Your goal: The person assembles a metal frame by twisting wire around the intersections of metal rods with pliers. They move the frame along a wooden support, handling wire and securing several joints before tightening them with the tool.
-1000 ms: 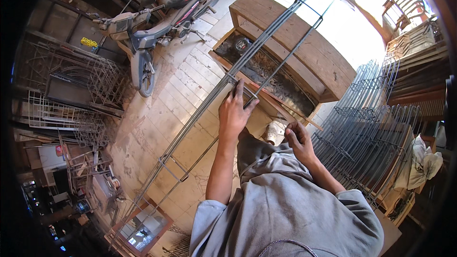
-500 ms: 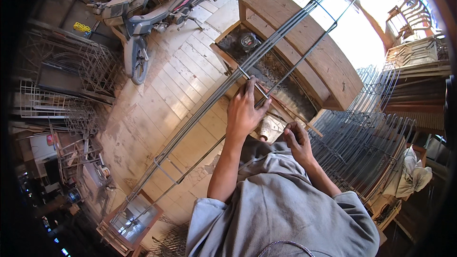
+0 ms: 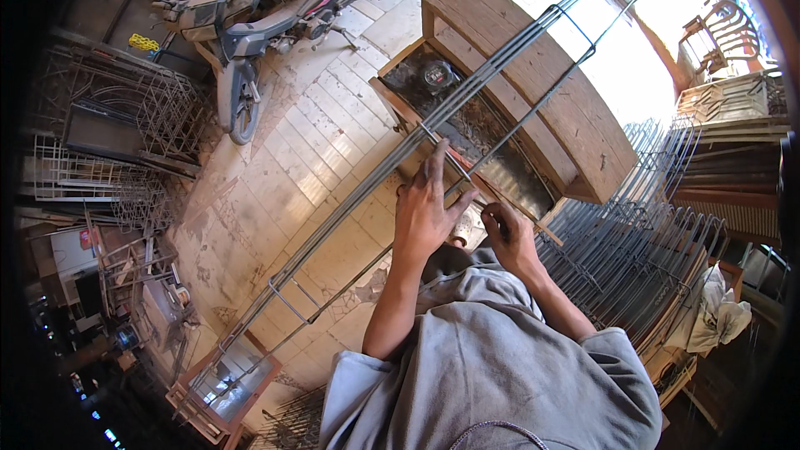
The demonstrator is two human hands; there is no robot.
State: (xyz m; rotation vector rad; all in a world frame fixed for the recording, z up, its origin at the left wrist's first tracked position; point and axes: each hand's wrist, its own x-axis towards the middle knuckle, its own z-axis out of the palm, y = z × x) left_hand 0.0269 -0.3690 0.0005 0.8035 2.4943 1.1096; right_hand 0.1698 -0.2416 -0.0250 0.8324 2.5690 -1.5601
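Note:
A long cage of steel reinforcing bars (image 3: pixel 351 194) runs diagonally from the lower left to the upper right, with bent rectangular stirrups (image 3: pixel 289 301) around its bars. My left hand (image 3: pixel 422 215) is at the middle of the cage, beside a stirrup (image 3: pixel 454 162). Its index finger stretches along that stirrup and its thumb stands apart near the lower bar. Just to the right, my right hand (image 3: pixel 512 242) has its fingers curled together in a pinch close to the left thumb. Whatever lies between those fingertips is too small to make out.
Beyond the cage stands a curved wooden piece (image 3: pixel 533 75) with an open dark tray, holding a round tape-like item (image 3: pixel 437 75). A motorcycle (image 3: pixel 242 42) is parked upper left. Bent steel rods (image 3: pixel 642 258) are stacked at right. A framed glass panel (image 3: pixel 225 387) lies lower left.
My right hand has moved up and left, nearer the cage and my left hand. My left fingers have shifted slightly down from the stirrup, with the index finger straighter. The cage has barely moved.

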